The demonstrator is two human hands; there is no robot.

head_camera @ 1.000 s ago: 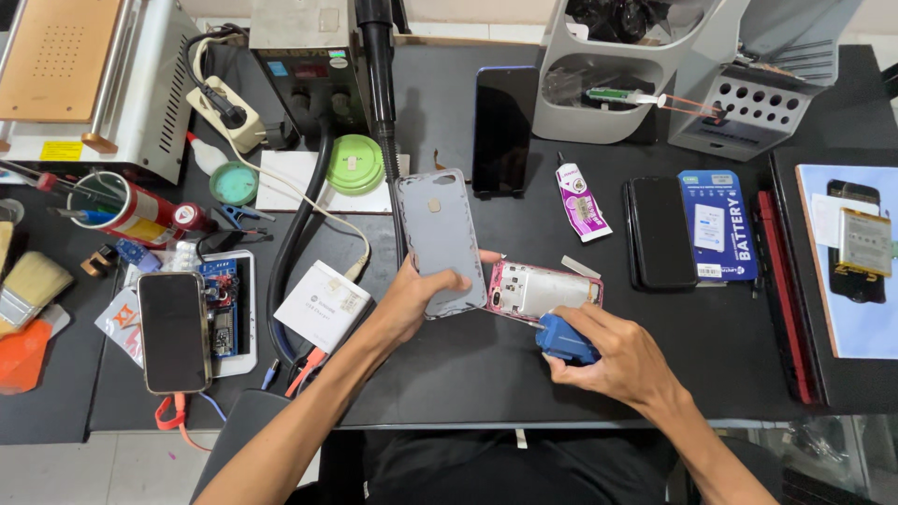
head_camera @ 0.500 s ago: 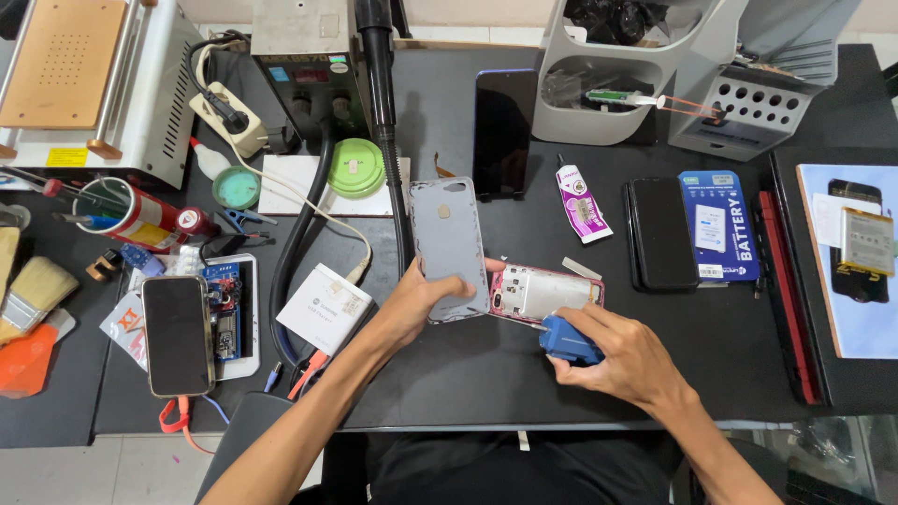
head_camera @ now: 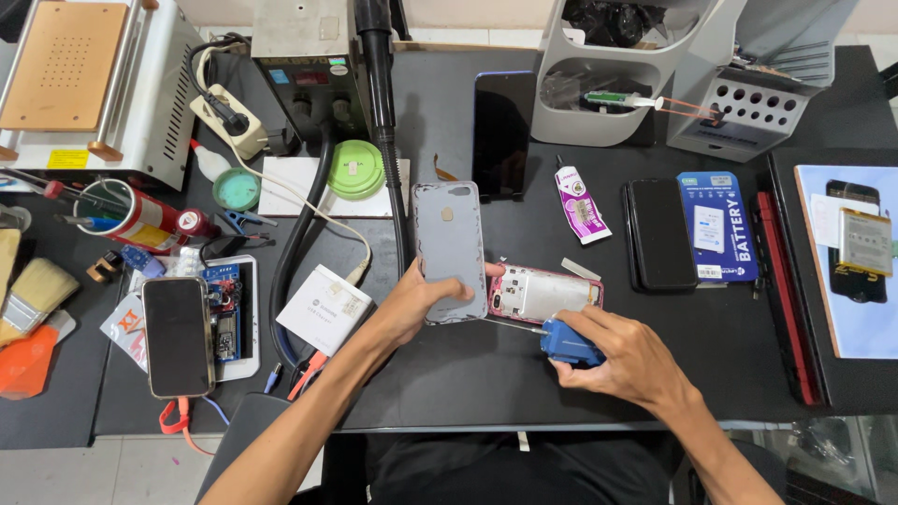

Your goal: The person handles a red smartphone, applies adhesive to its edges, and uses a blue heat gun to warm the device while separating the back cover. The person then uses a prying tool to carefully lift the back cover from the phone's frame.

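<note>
My left hand [head_camera: 418, 307] grips the lower end of a grey phone back cover [head_camera: 450, 245], which lies flat on the black mat. Right beside it sits an opened phone with a pink frame [head_camera: 544, 293], its inside facing up. My right hand [head_camera: 625, 357] holds a blue-handled screwdriver [head_camera: 567, 343]; its thin metal tip points left along the near edge of the pink phone, close to the cover.
A dark phone screen [head_camera: 501, 131], a purple glue tube [head_camera: 580, 204], a black phone [head_camera: 659, 234] and a blue battery box [head_camera: 718, 224] lie behind. At left are a black phone on a circuit board [head_camera: 178, 335], brushes [head_camera: 28, 297], a hot-air station [head_camera: 299, 47] with its hose.
The grey back cover has shifted a little to the right, closer to the pink phone. My right hand with the screwdriver stays in about the same place.
</note>
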